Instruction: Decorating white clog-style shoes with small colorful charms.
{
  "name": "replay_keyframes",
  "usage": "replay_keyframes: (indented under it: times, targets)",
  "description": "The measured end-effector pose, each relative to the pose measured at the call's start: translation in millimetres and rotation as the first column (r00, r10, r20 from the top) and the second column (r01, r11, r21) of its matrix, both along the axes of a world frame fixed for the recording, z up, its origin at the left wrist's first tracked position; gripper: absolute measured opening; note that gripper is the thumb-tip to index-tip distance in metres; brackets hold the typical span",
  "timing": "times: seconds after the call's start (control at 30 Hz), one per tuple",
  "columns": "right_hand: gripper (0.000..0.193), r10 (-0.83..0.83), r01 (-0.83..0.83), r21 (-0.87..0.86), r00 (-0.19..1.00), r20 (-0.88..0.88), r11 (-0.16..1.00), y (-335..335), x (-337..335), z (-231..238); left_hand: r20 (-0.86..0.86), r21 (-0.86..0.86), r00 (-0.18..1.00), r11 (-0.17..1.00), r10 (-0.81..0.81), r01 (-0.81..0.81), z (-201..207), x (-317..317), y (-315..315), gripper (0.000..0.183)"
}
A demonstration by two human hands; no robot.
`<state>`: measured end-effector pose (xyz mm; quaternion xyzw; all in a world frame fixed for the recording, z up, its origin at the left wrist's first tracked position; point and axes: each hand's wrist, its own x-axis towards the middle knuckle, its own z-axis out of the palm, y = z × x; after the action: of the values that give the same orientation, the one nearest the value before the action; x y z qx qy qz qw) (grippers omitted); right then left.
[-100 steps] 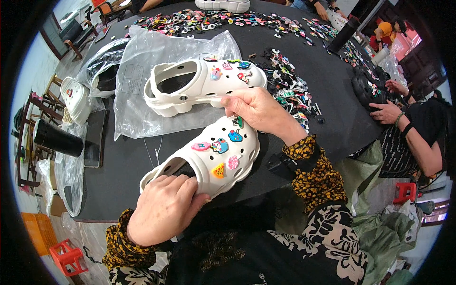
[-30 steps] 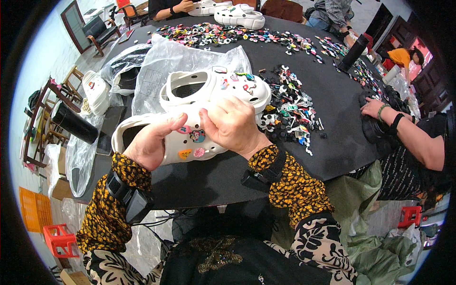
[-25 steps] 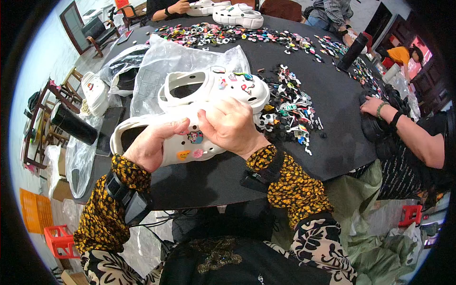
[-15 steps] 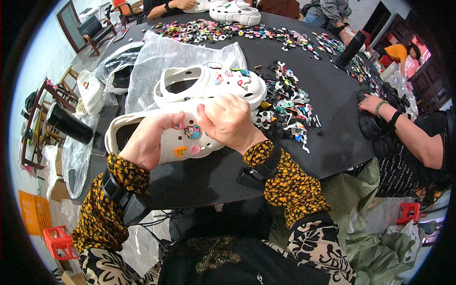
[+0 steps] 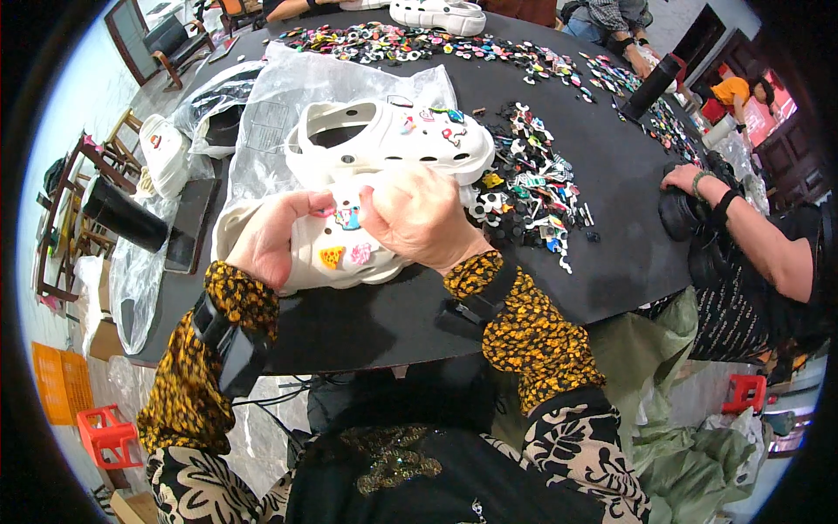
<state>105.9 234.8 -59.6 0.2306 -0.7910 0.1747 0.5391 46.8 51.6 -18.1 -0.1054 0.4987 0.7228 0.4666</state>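
The nearer white clog [image 5: 304, 272] lies sideways at the table's near side under both my hands. My left hand [image 5: 269, 234] is closed around its left part, thumb on top beside a small pink charm. My right hand [image 5: 421, 215] is curled into a fist over the clog's right part, thumb toward the charms; its fingertips are hidden, and I cannot make out what they hold. On this clog sit a blue cartoon charm [image 5: 346, 217], a pizza-slice charm [image 5: 331, 257] and a pink charm [image 5: 360, 254]. Just behind, a second white clog [image 5: 397, 150] bears several charms.
Loose charms [image 5: 528, 188] are heaped right of the clogs, with more [image 5: 428, 44] along the far edge. A clear plastic bag [image 5: 271, 109] lies behind the clogs. At left are a phone [image 5: 190, 229] and a black cylinder [image 5: 127, 214]. A co-worker's hand [image 5: 685, 177] rests at right.
The view has shifted slightly. Both hands stay on the near clog, which has tilted a little, and the right hand has turned slightly over it.
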Motion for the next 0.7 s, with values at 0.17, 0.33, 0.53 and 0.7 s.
replay_keyframes:
  times: [0.17,0.33,0.53,0.7]
  targets:
    - [0.009,0.119,-0.099,-0.229,0.99,0.078,0.968,4,0,7,-0.098,-0.021,0.995,0.999,0.033,-0.035,2,4,-4,0.03]
    - [0.023,0.237,-0.024,-0.68,0.946,0.222,0.733,19,4,10,-0.095,0.033,0.995,0.999,0.001,0.002,-1,6,-8,0.033]
    - [0.016,-0.145,0.337,-0.353,0.869,0.473,0.873,60,4,17,-0.081,0.093,0.997,0.996,0.01,-0.003,5,12,-5,0.035]
    - [0.024,-0.34,0.508,-0.09,0.687,0.642,0.857,73,10,24,-0.099,0.12,0.994,0.992,0.039,-0.027,2,11,-8,0.037]
